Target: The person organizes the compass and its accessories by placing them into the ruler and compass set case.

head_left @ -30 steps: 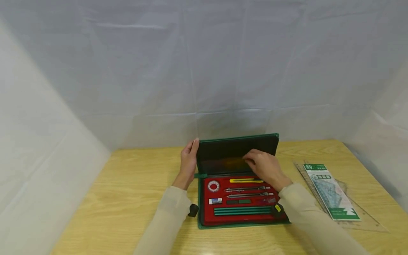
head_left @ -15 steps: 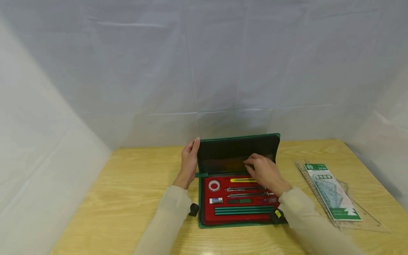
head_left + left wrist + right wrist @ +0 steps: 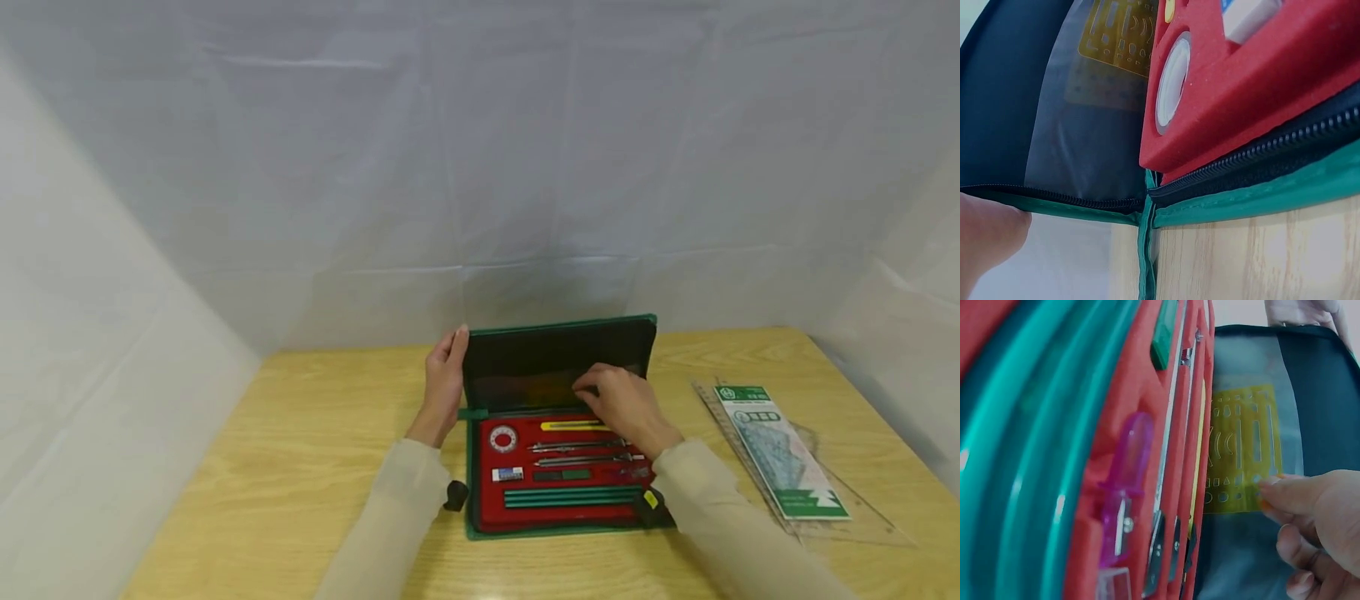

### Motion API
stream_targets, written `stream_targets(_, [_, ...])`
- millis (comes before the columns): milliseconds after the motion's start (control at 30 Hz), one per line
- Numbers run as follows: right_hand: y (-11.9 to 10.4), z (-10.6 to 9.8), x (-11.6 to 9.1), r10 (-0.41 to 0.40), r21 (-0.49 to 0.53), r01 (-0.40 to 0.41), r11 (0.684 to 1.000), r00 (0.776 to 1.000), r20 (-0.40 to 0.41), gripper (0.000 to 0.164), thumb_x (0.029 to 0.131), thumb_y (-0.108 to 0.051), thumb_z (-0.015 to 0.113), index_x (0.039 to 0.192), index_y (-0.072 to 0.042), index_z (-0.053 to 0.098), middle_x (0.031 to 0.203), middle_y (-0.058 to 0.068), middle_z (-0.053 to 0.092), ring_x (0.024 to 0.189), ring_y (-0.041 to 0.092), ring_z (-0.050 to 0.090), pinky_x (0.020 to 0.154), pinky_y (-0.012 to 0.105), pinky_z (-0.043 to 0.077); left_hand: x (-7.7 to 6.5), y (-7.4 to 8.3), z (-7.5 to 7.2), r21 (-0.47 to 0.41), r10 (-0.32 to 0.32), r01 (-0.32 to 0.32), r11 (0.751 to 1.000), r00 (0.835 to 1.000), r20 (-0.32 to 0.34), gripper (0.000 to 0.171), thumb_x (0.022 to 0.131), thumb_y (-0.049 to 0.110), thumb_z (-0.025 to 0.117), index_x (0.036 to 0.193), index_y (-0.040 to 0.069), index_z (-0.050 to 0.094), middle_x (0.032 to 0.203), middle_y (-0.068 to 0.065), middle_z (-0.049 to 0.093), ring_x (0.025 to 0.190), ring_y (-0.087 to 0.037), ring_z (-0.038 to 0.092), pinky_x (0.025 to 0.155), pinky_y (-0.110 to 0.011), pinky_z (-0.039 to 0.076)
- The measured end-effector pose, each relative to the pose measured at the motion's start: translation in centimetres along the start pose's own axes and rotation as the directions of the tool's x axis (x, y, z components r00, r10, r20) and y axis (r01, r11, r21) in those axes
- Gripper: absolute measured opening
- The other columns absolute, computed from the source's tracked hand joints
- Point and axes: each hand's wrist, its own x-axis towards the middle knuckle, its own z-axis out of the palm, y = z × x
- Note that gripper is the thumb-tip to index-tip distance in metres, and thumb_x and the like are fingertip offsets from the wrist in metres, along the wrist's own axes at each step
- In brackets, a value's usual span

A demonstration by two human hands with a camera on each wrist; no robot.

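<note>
A green zip case stands unfolded on the table, its black lid [image 3: 540, 354] raised. My left hand [image 3: 444, 375] grips the lid's left edge; in the left wrist view only part of that hand [image 3: 991, 240] shows. At the lid's inner side, my right hand [image 3: 1316, 519] pinches the corner of a yellow see-through drawing template [image 3: 1241, 450]. The template lies against a clear pocket [image 3: 1244, 356]; I cannot tell how much of it is inside. Below, the red tray [image 3: 570, 521] holds a yellow cutter [image 3: 570, 426], compasses [image 3: 577, 459], an eraser [image 3: 507, 473] and green pencils [image 3: 570, 497].
Right of the case lie clear set squares [image 3: 862, 517] with a green-and-white ruler packet [image 3: 783, 454] on top. A white disc [image 3: 492, 439] sits in the tray's upper left. The wooden table [image 3: 300, 467] meets pale sheeting [image 3: 375, 167] behind and at both sides.
My right hand has moved down slightly along the lid with the drawing template. My left hand keeps its grip on the lid's edge, and the case has stayed in place.
</note>
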Motion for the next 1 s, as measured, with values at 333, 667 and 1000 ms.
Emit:
stream_targets(333, [0.1, -2.2, 0.1, -0.152, 0.029, 0.164, 0.986, 0.959, -0.239, 0.013, 0.081, -0.022, 0.065, 0.093, -0.020, 0.069, 0.089, -0.005, 0.064, 0.070, 0.007, 0.056, 0.058, 0.028, 0.047, 0.3, -0.8, 0.0, 0.026, 0.025, -0.024, 0.999, 0.999, -0.041, 0.040, 0.090, 0.046, 0.048, 0.082, 0.006, 0.047, 0.082, -0.006, 0.038, 0.093, -0.017, 0.040, 0.091, -0.032, 0.031])
stream_targets(667, [-0.3, -4.0, 0.5, -0.208, -0.020, 0.219, 0.976, 0.888, -0.410, 0.015, 0.077, -0.016, 0.069, 0.092, -0.014, 0.071, 0.088, 0.001, 0.065, 0.073, 0.015, 0.058, 0.057, 0.033, 0.047, 0.2, -0.8, -0.1, 0.008, 0.033, -0.032, 0.999, 0.998, -0.048, 0.038, 0.091, 0.044, 0.048, 0.090, 0.006, 0.052, 0.093, -0.005, 0.045, 0.104, -0.016, 0.041, 0.102, -0.037, 0.029])
stream_targets(1000, [-0.7, -3.3, 1.2, -0.243, -0.142, 0.205, 0.968, 0.906, -0.347, 0.018, 0.080, -0.015, 0.065, 0.097, -0.018, 0.070, 0.092, 0.000, 0.065, 0.081, 0.016, 0.053, 0.060, 0.030, 0.047, 0.1, -0.9, 0.0, 0.007, 0.024, -0.024, 1.000, 0.998, -0.056, 0.039, 0.089, 0.047, 0.049, 0.080, 0.009, 0.047, 0.081, -0.005, 0.037, 0.092, -0.017, 0.040, 0.095, -0.035, 0.031])
